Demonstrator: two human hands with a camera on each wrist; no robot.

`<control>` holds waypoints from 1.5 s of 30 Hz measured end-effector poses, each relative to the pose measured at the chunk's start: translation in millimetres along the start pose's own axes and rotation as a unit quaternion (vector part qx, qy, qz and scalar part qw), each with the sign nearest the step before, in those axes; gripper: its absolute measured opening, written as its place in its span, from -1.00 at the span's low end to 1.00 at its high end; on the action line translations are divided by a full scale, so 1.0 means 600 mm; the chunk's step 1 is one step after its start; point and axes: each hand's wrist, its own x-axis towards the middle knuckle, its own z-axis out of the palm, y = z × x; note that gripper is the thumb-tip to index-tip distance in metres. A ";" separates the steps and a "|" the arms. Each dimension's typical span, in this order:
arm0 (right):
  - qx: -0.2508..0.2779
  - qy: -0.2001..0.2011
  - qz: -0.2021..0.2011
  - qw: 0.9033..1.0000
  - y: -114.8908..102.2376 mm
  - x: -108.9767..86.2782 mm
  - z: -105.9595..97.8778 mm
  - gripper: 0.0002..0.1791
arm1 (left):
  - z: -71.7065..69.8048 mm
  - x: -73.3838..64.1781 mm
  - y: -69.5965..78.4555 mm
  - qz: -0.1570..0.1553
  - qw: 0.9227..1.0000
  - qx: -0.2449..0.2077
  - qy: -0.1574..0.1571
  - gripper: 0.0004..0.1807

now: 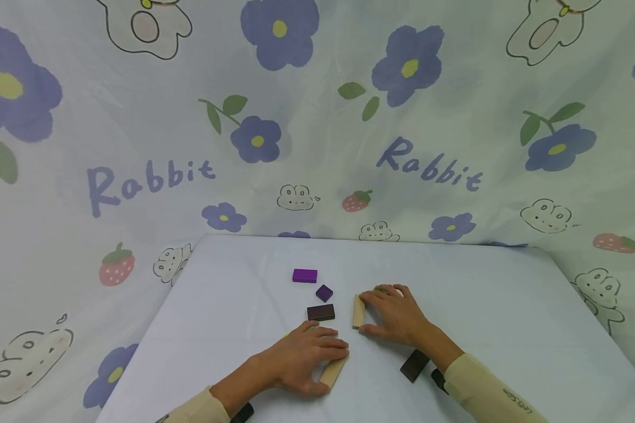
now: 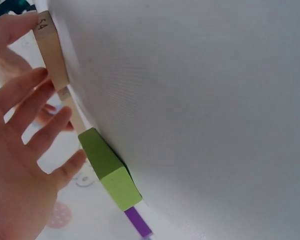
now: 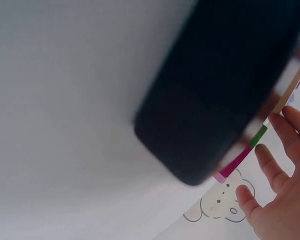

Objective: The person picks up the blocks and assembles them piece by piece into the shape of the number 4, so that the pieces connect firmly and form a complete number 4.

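Note:
My left hand (image 1: 307,359) grips a light wooden block (image 1: 334,372) by its ends, between thumb and fingers, low on the white table. The left wrist view shows the thumb at the marked end of this block (image 2: 52,52) and a green block (image 2: 102,155) beside the little finger. To the right, my right hand (image 1: 397,314) pinches a second light wooden block (image 1: 358,312) between thumb and fingertips. In the right wrist view, a large dark block (image 3: 210,100) hides the thumb and much of this wooden block (image 3: 289,90).
A purple block (image 1: 304,275), a small dark purple block (image 1: 324,293) and a dark brown block (image 1: 321,313) lie ahead of the left hand. Another dark brown block (image 1: 415,366) lies beneath the right forearm. Beyond the right hand are magenta (image 3: 235,162) and green (image 3: 259,135) blocks.

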 end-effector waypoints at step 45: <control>0.025 0.001 -0.026 0.999 -0.007 -0.075 -0.018 -0.23 | -0.022 0.094 -0.071 -0.118 0.992 -0.033 0.012 -0.32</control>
